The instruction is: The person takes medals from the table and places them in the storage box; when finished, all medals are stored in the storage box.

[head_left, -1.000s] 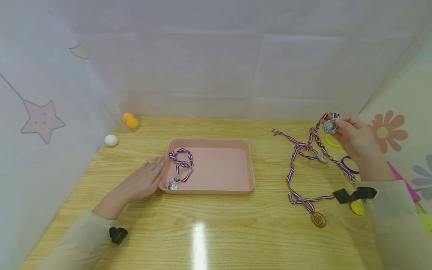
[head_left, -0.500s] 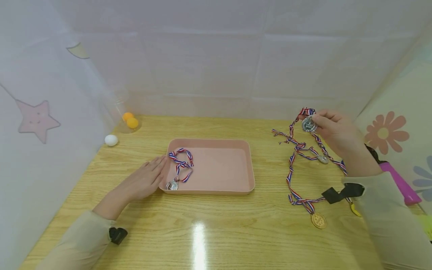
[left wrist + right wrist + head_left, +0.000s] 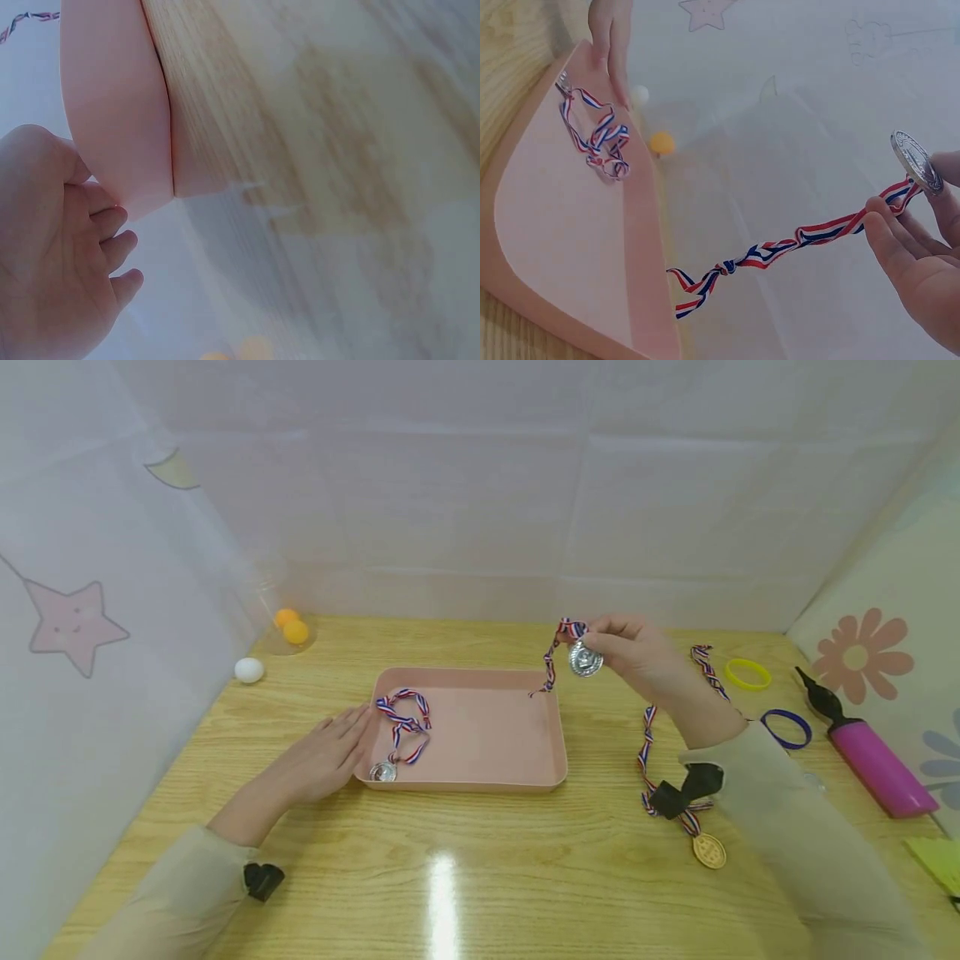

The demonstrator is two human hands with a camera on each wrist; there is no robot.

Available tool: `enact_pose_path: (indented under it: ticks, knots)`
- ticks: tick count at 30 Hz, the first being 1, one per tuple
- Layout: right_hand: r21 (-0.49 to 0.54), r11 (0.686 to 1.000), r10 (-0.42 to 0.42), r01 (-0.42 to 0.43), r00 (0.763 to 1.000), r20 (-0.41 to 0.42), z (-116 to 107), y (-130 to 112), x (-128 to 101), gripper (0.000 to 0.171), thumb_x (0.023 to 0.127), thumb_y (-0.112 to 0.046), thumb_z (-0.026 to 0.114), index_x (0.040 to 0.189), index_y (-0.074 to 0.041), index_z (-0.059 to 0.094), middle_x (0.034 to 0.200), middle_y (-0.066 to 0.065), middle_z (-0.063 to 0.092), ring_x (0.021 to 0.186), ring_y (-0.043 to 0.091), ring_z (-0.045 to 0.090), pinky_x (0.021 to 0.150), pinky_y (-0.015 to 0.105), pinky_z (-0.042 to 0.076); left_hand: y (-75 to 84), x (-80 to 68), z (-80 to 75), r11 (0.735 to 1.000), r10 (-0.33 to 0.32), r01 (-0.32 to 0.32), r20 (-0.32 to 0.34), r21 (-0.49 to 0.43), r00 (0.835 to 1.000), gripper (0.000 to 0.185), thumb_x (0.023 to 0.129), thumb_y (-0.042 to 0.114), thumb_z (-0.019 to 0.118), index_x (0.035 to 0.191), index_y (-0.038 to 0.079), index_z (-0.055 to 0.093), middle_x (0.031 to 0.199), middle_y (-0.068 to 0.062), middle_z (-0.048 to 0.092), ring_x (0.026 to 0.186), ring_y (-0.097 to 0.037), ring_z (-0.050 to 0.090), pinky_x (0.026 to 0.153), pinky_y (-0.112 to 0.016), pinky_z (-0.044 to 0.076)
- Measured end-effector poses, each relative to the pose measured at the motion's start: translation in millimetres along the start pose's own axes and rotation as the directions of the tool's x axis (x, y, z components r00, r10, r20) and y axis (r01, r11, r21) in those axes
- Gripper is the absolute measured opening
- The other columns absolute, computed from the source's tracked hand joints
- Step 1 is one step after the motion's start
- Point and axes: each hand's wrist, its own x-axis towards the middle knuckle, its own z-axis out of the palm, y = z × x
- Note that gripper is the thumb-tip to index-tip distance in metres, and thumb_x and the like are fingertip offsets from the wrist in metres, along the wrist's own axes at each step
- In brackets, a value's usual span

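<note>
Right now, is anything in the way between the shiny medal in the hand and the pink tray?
Nothing visible blocks it. The right hand pinches the silver medal above the pink tray's far right corner, its ribbon dangling over the rim. The only thing in the tray, another medal, lies at the left side.

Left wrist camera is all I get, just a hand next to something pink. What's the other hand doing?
Observer: The right hand pinches a silver medal in the air, near the far right corner of the pink tray.
Operator: Is anything in the tray?
Observer: Yes, a second silver medal with a striped ribbon, close to the left hand.
Operator: Any gold ones?
Observer: One gold medal lies on the table, right of the tray.
</note>
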Motion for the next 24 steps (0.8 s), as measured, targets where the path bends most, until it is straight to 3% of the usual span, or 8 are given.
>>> enact_pose_path:
  ticks: [4, 10, 14, 21, 24]
  knots:
    - [-0.09, 0.993, 0.082, -0.082, 0.997, 0.003, 19, 14, 16, 0.023, 0.092, -0.002, 0.049, 0.077, -0.012, 0.063, 0.103, 0.004, 0.055, 0.108, 0.021, 0.047, 0.1, 0.034, 0.033, 1.1, -0.3, -1.0, 1.0, -0.003, 0.003, 0.003, -0.01, 1.0, 0.052, 0.1, 0.019, 0.032, 0.143, -0.006, 0.019, 0.148, -0.022, 0.018, 0.134, -0.039, 0.017, 0.107, -0.054, 0.016]
    - [-0.193, 0.971, 0.144, -0.143, 0.989, -0.01, 40, 40, 47, 0.012, 0.09, -0.011, 0.057, 0.08, -0.009, 0.062, 0.11, 0.011, 0.055, 0.124, 0.019, 0.039, 0.101, 0.04, 0.033, 1.9, -0.4, -1.8, 1.0, -0.006, 0.006, 0.002, -0.01, 1.0, 0.052, 0.1, 0.018, 0.032, 0.143, -0.007, 0.019, 0.148, -0.023, 0.018, 0.134, -0.039, 0.017, 0.106, -0.054, 0.016]
    - [-0.234, 0.961, 0.152, -0.147, 0.988, 0.003, 54, 54, 64, 0.012, 0.09, -0.014, 0.058, 0.081, -0.008, 0.062, 0.119, 0.008, 0.055, 0.123, 0.016, 0.04, 0.097, 0.038, 0.036, 1.4, 0.4, -0.9, 1.0, -0.006, 0.007, 0.005, -0.007, 1.0, 0.052, 0.1, 0.019, 0.032, 0.143, -0.007, 0.019, 0.148, -0.022, 0.018, 0.134, -0.039, 0.017, 0.107, -0.054, 0.015]
    - [-0.161, 0.977, 0.149, -0.141, 0.988, 0.04, 86, 77, 83, 0.011, 0.09, -0.008, 0.059, 0.08, -0.004, 0.062, 0.132, 0.009, 0.05, 0.122, 0.017, 0.044, 0.1, 0.033, 0.036, -0.2, 2.1, 1.4, 1.0, 0.003, -0.003, -0.004, 0.001, 1.0, 0.052, 0.1, 0.019, 0.033, 0.143, -0.006, 0.019, 0.148, -0.022, 0.019, 0.134, -0.039, 0.018, 0.107, -0.054, 0.015]
    - [-0.238, 0.95, 0.221, -0.201, 0.973, 0.063, 95, 91, 83, 0.013, 0.09, -0.013, 0.06, 0.083, -0.003, 0.063, 0.132, 0.005, 0.05, 0.122, 0.016, 0.044, 0.1, 0.033, 0.036, -0.9, 2.9, 2.3, 1.0, 0.007, -0.007, -0.007, 0.006, 1.0, 0.052, 0.1, 0.019, 0.033, 0.143, -0.006, 0.019, 0.148, -0.022, 0.019, 0.134, -0.039, 0.018, 0.107, -0.054, 0.016]
